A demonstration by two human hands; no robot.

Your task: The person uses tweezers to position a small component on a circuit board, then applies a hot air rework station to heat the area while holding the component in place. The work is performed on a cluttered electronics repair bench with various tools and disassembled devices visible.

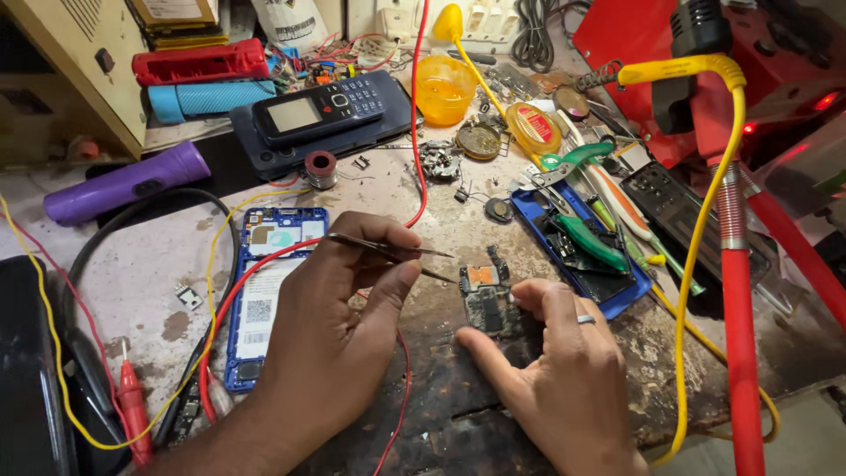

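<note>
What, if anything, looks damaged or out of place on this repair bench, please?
The blue phone lies opened, back cover off and insides exposed, under the left hand. Beside the circuit board, the bench surface looks charred and flaking, and loose small parts are scattered behind.
</note>
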